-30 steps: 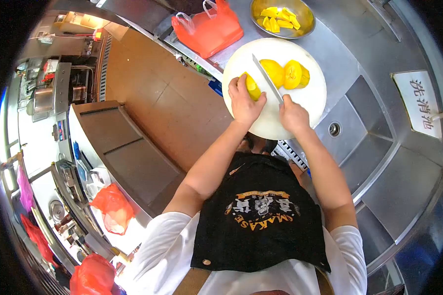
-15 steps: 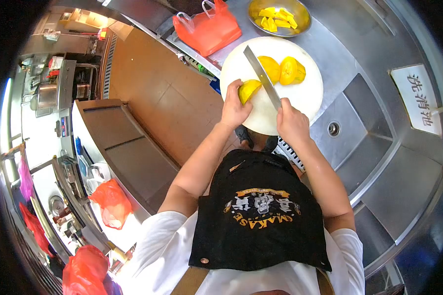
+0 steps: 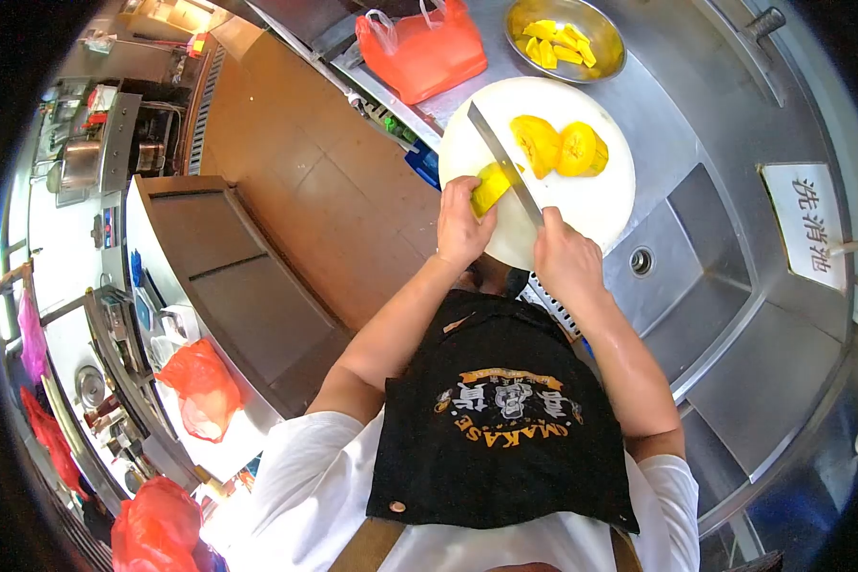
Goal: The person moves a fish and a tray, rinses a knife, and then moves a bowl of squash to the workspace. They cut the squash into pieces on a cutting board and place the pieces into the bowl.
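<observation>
On the round white cutting board (image 3: 582, 205) my left hand (image 3: 462, 227) grips a wedge of yellow squash (image 3: 491, 188), fingers wrapped around its near side. My right hand (image 3: 568, 255) is closed around the handle of a kitchen knife, its blade (image 3: 503, 160) slanting up and left across the board. The blade lies right against the wedge's right side. Beyond the knife are two larger squash pieces: one with its hollow cut face showing (image 3: 536, 145), and a rounded one (image 3: 582, 150) beside it.
A steel bowl (image 3: 612, 69) of yellow pieces stands past the board. Left of it sits a red plastic bag (image 3: 419, 52) on the steel counter. At right is a sink with a drain (image 3: 643, 260), and a white sign (image 3: 808, 224) on its far wall.
The wedge in my left hand has turned, with its flat yellow face now towards the knife. The blade has come closer to it. The view has shifted slightly.
</observation>
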Action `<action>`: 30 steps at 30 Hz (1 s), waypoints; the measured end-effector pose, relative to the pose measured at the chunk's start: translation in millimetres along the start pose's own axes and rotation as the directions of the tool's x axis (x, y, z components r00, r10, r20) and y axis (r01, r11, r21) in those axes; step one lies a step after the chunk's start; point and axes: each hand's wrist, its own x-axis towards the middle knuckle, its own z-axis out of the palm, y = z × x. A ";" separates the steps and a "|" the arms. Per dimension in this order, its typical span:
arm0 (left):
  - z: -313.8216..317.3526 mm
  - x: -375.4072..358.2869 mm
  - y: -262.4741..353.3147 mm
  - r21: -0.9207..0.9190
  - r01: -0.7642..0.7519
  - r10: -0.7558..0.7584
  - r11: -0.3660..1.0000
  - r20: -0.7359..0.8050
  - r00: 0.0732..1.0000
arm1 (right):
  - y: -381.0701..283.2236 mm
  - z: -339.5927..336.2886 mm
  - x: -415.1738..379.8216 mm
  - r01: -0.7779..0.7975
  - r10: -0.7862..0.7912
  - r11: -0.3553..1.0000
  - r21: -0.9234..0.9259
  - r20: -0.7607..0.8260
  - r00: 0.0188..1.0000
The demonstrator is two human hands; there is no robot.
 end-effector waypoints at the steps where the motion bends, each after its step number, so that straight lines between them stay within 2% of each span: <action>1: -1.6 0.5 0.3 -0.007 -0.002 0.002 1.000 0.008 1.000 | -0.8 0.2 -0.5 -0.005 0.005 1.000 -0.004 0.008 1.000; 7: -6.3 4.2 -3.3 -0.005 -0.050 0.050 0.999 0.034 0.998 | -3.6 -2.8 -1.1 0.006 -0.005 0.999 -0.033 0.009 1.000; 10: -10.3 10.9 -9.0 -0.009 -0.159 0.159 0.987 0.060 0.985 | -3.4 -2.5 -0.6 0.003 -0.003 1.000 -0.031 -0.007 1.000; 16: -3.5 3.5 1.0 -0.064 -0.039 0.045 0.997 0.092 0.995 | -8.7 -0.3 -2.9 -0.109 0.109 0.994 0.002 0.046 0.993; 19: -3.8 2.3 6.2 -0.014 -0.079 0.080 0.997 0.083 0.993 | -10.2 -3.7 -1.3 -0.174 0.179 0.984 -0.045 0.156 0.971; 25: -3.0 2.3 0.9 -0.013 -0.116 0.117 0.993 0.088 0.989 | -13.1 1.3 24.8 -0.213 0.225 0.974 -0.077 0.266 0.937; 28: -0.8 1.6 -0.2 -0.047 -0.111 0.114 0.993 0.061 0.992 | 12.1 43.9 39.1 -0.170 0.186 0.982 -0.085 0.271 0.944; 30: -2.9 2.9 4.0 -0.062 -0.086 0.091 0.994 0.074 0.993 | 17.4 59.6 46.0 -0.200 0.219 0.975 -0.094 0.288 0.932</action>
